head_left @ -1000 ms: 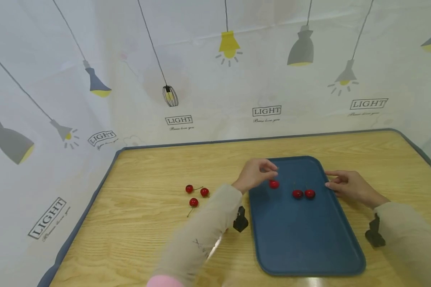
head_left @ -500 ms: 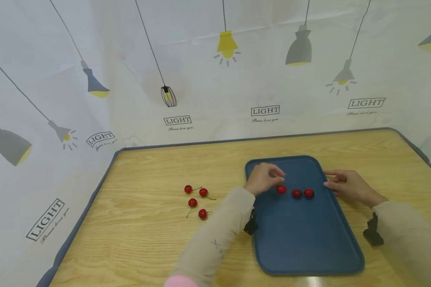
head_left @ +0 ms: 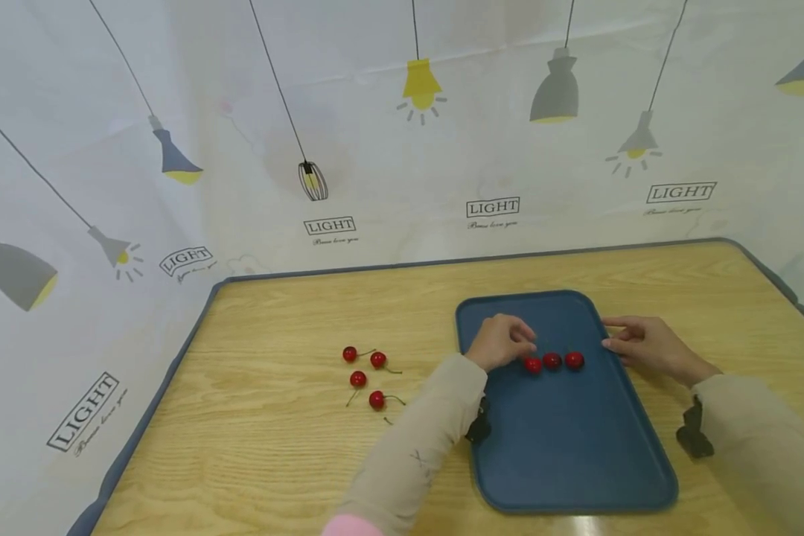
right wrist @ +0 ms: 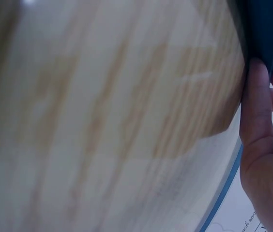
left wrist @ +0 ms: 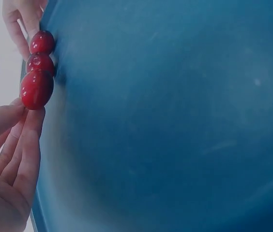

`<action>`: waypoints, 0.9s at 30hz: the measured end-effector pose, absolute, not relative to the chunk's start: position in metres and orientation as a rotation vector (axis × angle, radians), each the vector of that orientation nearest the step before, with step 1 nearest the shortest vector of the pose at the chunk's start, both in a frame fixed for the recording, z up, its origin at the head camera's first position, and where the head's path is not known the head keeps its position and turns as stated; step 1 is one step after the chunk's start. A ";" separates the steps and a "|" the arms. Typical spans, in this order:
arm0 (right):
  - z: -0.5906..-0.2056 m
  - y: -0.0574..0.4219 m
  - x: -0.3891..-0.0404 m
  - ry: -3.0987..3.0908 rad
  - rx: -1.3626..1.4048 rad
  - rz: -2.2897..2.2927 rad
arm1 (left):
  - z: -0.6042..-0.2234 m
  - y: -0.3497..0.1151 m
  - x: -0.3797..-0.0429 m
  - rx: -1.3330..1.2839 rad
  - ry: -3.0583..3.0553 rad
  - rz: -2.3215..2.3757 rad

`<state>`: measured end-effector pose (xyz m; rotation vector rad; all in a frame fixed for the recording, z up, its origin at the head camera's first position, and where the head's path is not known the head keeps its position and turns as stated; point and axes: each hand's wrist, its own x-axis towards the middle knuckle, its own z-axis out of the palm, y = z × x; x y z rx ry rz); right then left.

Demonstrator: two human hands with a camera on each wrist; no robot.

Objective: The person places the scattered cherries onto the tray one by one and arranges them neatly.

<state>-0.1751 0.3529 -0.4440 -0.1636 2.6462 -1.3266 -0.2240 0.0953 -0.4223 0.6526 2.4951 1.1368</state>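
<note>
My left hand (head_left: 501, 342) is over the blue tray (head_left: 576, 447), its thumb and fingers pinching a red cherry (head_left: 532, 365) at its top. In the left wrist view that held cherry (left wrist: 36, 90) sits at the fingertips and lines up against the other two. A middle cherry (head_left: 552, 361) and a right-hand cherry (head_left: 574, 360) lie in the tray, making a short row with it. At the tray's right rim, my right hand (head_left: 656, 350) grips the edge. The right wrist view has the thumb of this hand (right wrist: 265, 145) against the tray's side (right wrist: 262, 34), fingers on the other side.
Left of the tray, several stemmed cherries lie loose on the wooden table (head_left: 261, 417), among them one cherry (head_left: 377, 400) near my left sleeve (head_left: 422, 447). Another stem tip shows beside the sleeve. A lamp-printed white cloth (head_left: 388, 149) rises behind the table's blue edge.
My left hand has carried its cherry right and nearer, up to the two in the tray. More loose cherries show as the left forearm moves off them. The right hand stays on the rim.
</note>
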 end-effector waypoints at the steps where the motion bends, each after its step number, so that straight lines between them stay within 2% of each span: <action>1: -0.444 0.353 -0.175 2.647 -0.163 -1.327 | -0.423 0.096 -0.224 0.655 2.500 1.133; 18: -0.441 0.352 -0.174 2.626 -0.151 -1.350 | -0.430 0.093 -0.229 0.643 2.550 1.083; 27: -0.443 0.352 -0.174 2.631 -0.177 -1.348 | -0.430 0.096 -0.226 0.550 2.595 1.096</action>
